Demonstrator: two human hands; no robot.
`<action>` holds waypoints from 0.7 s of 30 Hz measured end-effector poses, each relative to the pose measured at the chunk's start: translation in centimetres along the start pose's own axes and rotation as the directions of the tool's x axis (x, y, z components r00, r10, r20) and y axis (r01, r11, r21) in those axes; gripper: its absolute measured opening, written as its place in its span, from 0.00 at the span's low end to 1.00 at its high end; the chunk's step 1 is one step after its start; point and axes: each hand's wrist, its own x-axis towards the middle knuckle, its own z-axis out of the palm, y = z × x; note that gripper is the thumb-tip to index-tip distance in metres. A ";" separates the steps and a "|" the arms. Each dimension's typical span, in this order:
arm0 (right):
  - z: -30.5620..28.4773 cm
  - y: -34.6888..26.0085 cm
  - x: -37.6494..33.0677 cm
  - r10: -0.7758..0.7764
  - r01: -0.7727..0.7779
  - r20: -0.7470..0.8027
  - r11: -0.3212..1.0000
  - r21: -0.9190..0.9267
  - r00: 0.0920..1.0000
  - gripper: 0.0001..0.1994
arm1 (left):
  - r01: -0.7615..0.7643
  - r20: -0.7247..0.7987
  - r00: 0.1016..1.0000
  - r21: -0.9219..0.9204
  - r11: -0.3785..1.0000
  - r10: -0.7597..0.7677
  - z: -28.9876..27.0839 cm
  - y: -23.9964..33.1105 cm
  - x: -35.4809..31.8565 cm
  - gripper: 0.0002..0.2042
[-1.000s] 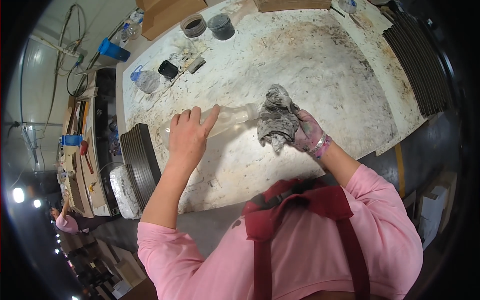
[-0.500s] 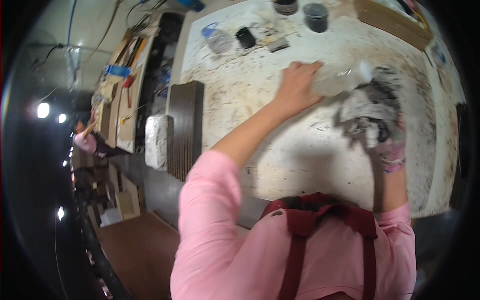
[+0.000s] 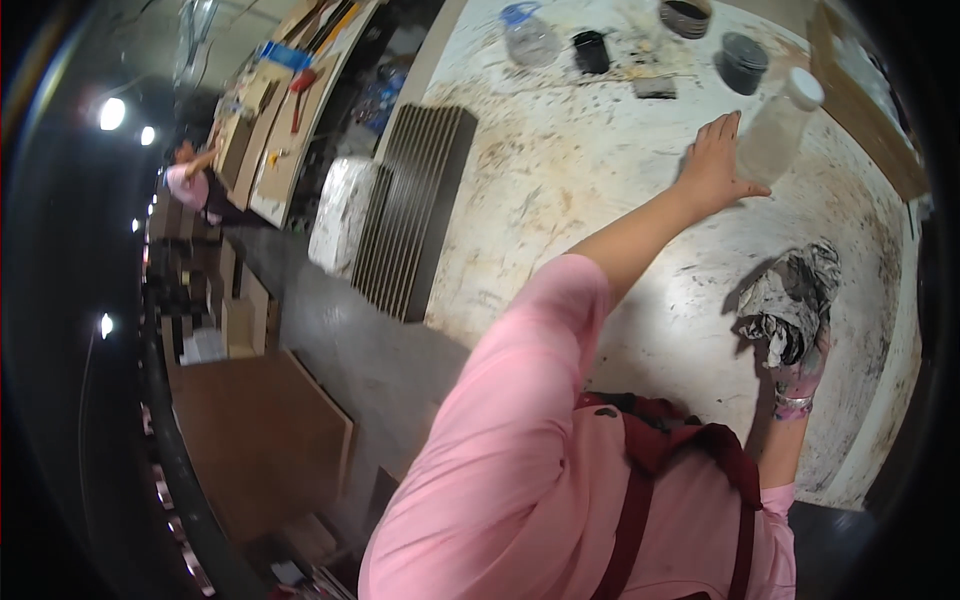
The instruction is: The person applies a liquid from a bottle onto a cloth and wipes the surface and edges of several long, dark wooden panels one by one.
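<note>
A clear plastic bottle with a white cap [image 3: 780, 130] stands on the stained white tabletop [image 3: 560, 200]. Beside its lower part is my left hand [image 3: 715, 165], fingers stretched and thumb apart; whether the skin touches the bottle I cannot tell. My right hand [image 3: 803, 365], smudged with dark and pinkish stains, grips a crumpled grey and black rag [image 3: 790, 300] over the right part of the table. The rag hides most of those fingers.
Dark grooved strips [image 3: 415, 210] and a white wrapped block [image 3: 345, 215] sit at the table's left edge. Along the back are a clear jug [image 3: 530, 38], a black cup [image 3: 591, 52], a grey tub [image 3: 741, 65] and a wooden tray [image 3: 865, 110]. Another person [image 3: 195, 180] works far left.
The bottle, tilted in my left hand before, now stands upright farther back, and my left fingers have spread. My right hand and the rag have moved nearer, away from the bottle. The view has shifted.
</note>
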 end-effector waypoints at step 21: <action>7.1 6.6 -2.2 0.048 -0.031 0.064 0.968 -0.249 0.997 0.21 | 0.538 -0.469 0.840 0.661 0.523 -0.272 -30.1 -1.7 -35.1 0.16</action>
